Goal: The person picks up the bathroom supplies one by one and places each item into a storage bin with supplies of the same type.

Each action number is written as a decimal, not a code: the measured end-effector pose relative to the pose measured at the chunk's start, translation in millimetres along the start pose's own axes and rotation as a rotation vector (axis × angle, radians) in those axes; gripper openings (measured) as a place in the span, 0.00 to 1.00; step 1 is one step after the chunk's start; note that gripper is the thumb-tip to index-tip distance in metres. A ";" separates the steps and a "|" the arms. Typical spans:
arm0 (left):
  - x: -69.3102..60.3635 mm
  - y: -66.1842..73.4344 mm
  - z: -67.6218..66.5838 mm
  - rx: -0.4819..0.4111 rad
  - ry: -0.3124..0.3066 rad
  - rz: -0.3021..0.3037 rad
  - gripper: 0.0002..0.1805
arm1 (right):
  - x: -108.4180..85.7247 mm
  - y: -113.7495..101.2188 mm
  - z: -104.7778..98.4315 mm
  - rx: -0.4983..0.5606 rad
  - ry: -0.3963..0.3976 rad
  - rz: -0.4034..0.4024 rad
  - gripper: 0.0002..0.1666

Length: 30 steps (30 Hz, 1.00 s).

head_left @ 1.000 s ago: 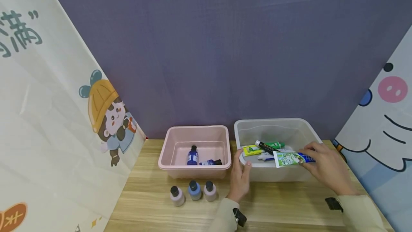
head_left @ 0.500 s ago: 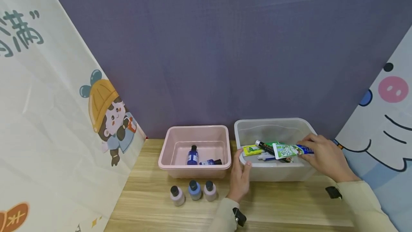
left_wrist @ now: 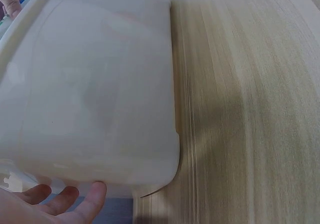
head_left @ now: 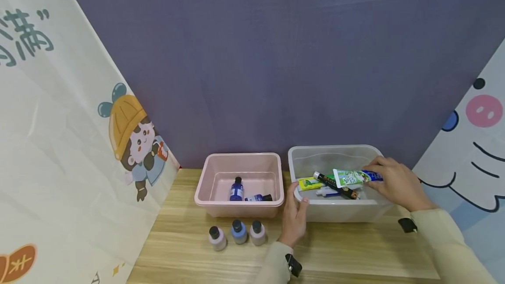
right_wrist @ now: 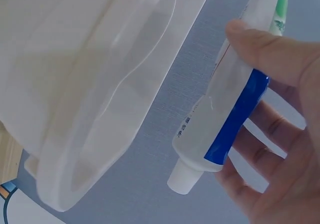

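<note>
My right hand (head_left: pixel 398 183) pinches a green, white and blue toothpaste tube (head_left: pixel 351 178) over the right part of the white bin (head_left: pixel 339 211). In the right wrist view, thumb and fingers lie on either side of the toothpaste tube (right_wrist: pixel 220 114), its white cap pointing down. My left hand (head_left: pixel 293 220) holds the bin's front left corner, with fingers at the left side and the thumb at the front. Inside the bin lie a black tube (head_left: pixel 335 186), a yellow tube (head_left: pixel 309 183) and a white-and-blue tube (head_left: pixel 327 192), partly covering one another.
Left of the white bin stands a pink bin (head_left: pixel 238 209), with an upright dark blue bottle (head_left: pixel 236 189) and a lying one (head_left: pixel 258 197). In front stand a pale bottle (head_left: pixel 217 239), a blue bottle (head_left: pixel 238 232) and another pale bottle (head_left: pixel 257 233) on the wooden table (head_left: pixel 181 249).
My right hand has moved up and away from me with the toothpaste tube, from the white bin's front rim to farther over its inside. The left hand stays at the corner.
</note>
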<state>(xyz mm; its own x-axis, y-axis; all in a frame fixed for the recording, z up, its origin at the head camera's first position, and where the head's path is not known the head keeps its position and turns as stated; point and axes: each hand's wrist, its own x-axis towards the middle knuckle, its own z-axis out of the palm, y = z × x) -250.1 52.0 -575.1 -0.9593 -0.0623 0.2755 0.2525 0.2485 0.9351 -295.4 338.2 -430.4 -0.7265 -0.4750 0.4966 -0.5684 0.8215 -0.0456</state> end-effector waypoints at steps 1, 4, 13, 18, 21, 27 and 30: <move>0.2 -0.1 0.0 0.001 0.000 -0.001 0.29 | 1.6 0.8 0.2 0.001 0.000 -0.001 0.27; 0.2 -0.4 0.1 0.009 0.003 0.001 0.29 | 6.2 3.4 0.5 0.018 -0.019 0.009 0.27; -0.5 0.5 0.3 0.016 0.007 0.003 0.29 | 17.3 5.0 -0.2 0.047 -0.132 0.059 0.26; -0.5 0.9 0.2 0.015 0.011 -0.003 0.29 | 22.4 5.8 0.8 0.049 -0.163 0.064 0.25; -0.6 0.7 0.5 0.018 0.015 -0.005 0.29 | 24.3 6.9 1.9 0.051 -0.174 0.065 0.25; -0.8 0.7 0.9 0.026 0.018 -0.001 0.29 | 29.4 8.9 3.8 0.043 -0.192 0.061 0.25; -0.8 0.6 1.7 0.028 0.020 0.001 0.29 | 32.9 9.7 5.7 0.036 -0.207 0.061 0.24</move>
<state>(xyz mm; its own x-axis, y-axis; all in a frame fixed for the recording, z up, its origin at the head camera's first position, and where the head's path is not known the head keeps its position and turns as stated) -249.4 53.8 -575.0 -0.9562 -0.0813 0.2811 0.2495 0.2754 0.9284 -327.0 328.8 -419.5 -0.8219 -0.4821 0.3034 -0.5313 0.8409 -0.1028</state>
